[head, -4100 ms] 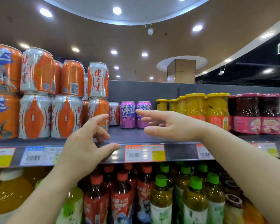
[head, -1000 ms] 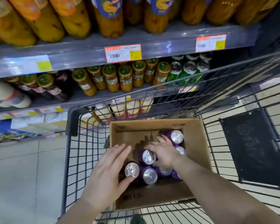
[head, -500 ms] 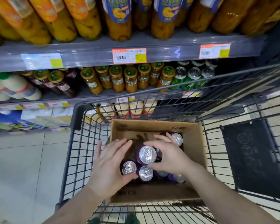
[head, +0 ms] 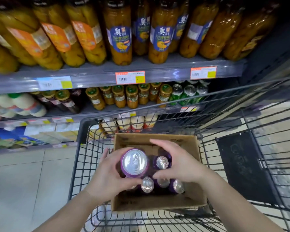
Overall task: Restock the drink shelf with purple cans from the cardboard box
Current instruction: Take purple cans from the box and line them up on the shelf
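Note:
An open cardboard box (head: 193,200) sits in a wire shopping cart (head: 77,166). My left hand (head: 107,174) grips a purple can (head: 134,162) and holds it raised well above the box, its silver top facing me. My right hand (head: 179,163) curls around a second purple can (head: 162,162), which sits lower, near the box's rim. A few more purple cans (head: 147,184) stand upright in the bottom of the box, partly hidden beneath my hands.
Shelves of jarred yellow fruit (head: 120,42) and small jars (head: 131,97) face me beyond the cart. The cart's black child-seat flap (head: 244,166) lies to the right. Grey floor tiles (head: 23,181) stretch to the left.
I looked down from the top shelf into the cart. Both hands closed on cans in the box; the left can has risen clearly above the rim, the right one is lifting too.

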